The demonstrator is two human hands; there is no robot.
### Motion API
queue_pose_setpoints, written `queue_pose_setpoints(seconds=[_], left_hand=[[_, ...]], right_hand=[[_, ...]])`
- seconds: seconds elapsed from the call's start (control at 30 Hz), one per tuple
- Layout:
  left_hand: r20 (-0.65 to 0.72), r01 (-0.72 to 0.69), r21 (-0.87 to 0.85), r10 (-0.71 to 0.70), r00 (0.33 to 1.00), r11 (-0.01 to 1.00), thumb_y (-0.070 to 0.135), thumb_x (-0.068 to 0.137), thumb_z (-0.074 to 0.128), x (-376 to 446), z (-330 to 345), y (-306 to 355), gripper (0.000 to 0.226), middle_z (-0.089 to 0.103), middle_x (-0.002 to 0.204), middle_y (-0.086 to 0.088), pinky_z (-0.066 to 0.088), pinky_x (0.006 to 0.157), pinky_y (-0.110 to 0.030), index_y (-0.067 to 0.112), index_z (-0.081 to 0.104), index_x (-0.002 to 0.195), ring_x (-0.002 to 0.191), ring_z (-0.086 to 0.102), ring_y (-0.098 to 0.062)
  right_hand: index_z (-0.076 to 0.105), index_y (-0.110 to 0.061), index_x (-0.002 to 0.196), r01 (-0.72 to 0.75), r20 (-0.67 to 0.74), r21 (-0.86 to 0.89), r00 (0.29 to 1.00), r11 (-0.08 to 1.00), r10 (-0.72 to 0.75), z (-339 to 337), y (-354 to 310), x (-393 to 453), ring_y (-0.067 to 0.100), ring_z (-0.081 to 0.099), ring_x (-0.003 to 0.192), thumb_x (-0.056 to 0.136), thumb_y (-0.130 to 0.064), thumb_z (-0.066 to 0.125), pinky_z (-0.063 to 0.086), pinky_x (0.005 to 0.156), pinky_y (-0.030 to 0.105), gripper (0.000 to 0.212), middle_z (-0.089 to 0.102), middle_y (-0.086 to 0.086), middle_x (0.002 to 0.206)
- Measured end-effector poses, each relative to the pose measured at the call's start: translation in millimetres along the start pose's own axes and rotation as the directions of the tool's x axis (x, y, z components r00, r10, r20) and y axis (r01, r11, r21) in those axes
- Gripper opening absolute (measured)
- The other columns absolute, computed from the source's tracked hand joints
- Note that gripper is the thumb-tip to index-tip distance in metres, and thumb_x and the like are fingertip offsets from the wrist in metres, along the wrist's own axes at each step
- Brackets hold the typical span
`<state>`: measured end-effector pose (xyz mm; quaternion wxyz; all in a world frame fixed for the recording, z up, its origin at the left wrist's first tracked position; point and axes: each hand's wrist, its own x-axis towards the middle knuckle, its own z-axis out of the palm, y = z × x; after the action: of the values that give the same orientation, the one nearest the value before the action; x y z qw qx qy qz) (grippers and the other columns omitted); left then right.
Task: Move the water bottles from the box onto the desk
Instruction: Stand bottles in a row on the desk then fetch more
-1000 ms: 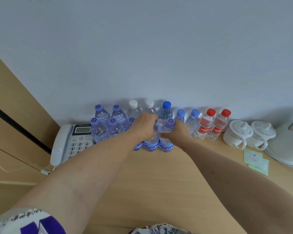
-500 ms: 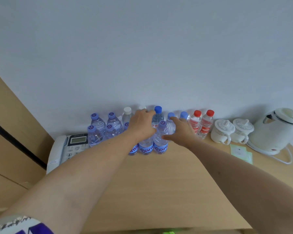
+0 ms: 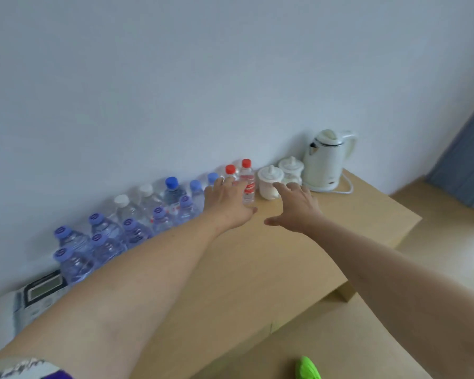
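Observation:
Several water bottles stand in rows on the wooden desk (image 3: 271,269) against the wall: purple-capped ones (image 3: 104,247) at left, white-capped (image 3: 122,206) and blue-capped (image 3: 172,191) in the middle, two red-capped bottles (image 3: 247,184) at right. My left hand (image 3: 226,202) hovers open, fingers spread, just in front of the red-capped bottles, holding nothing. My right hand (image 3: 296,206) is open too, fingers spread above the desk near the white cups. The box is not in view.
Two white lidded cups (image 3: 270,181) and a white electric kettle (image 3: 326,160) with its cord stand at the desk's far right. A desk phone (image 3: 36,296) lies at the left end. A green object (image 3: 308,369) shows on the floor below the desk edge.
Both hands have let go of the purple-capped bottles in the front row and moved right and away from them. The camera has swung, so the desk now appears tilted.

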<state>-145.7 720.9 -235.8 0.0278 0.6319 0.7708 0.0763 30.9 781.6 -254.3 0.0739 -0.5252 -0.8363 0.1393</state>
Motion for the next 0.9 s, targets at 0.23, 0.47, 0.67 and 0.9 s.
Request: queue_pose_setpoints(seconds=[0.23,0.47,0.67,0.9], left_hand=[[0.035,-0.199,0.047,0.197,0.980,0.979,0.064,0.085,0.065,21,4,121,0.079,0.037,0.160,-0.009,0.033,0.116,-0.049,0.026,0.041,0.150,0.147,0.030,-0.031],[0.062,-0.339,0.011,0.337,0.939,0.941,0.065,0.085,0.064,30,32,286,0.078,0.037,0.159,-0.006,0.034,0.114,-0.049,0.029,0.040,0.149,0.146,0.030,-0.028],[0.116,-0.510,-0.025,0.509,0.853,0.860,0.068,0.083,0.061,18,69,448,0.080,0.037,0.158,-0.005,0.033,0.114,-0.049,0.031,0.038,0.151,0.146,0.029,-0.028],[0.162,-0.682,-0.079,0.685,0.711,0.727,0.069,0.087,0.059,-16,99,619,0.081,0.034,0.161,-0.006,0.031,0.117,-0.048,0.031,0.035,0.154,0.149,0.028,-0.027]], right_hand=[[0.029,-0.032,0.150,-0.167,-0.084,-0.034,0.983,0.985,0.164,-44,102,-43,0.032,0.035,0.138,0.069,-0.062,0.081,0.036,0.104,0.048,0.100,0.040,0.007,0.149],[0.033,-0.030,0.147,-0.340,-0.118,-0.074,0.936,0.937,0.331,-94,237,-112,0.032,0.037,0.134,0.071,-0.061,0.079,0.036,0.103,0.048,0.094,0.042,0.008,0.145],[0.034,-0.032,0.150,-0.496,-0.150,-0.031,0.861,0.868,0.487,-131,369,-188,0.033,0.036,0.134,0.074,-0.050,0.080,0.036,0.106,0.047,0.091,0.043,0.008,0.143],[0.031,-0.030,0.151,-0.710,-0.142,-0.006,0.698,0.704,0.702,-162,497,-292,0.035,0.034,0.140,0.073,-0.057,0.081,0.035,0.109,0.050,0.096,0.038,0.012,0.152]])
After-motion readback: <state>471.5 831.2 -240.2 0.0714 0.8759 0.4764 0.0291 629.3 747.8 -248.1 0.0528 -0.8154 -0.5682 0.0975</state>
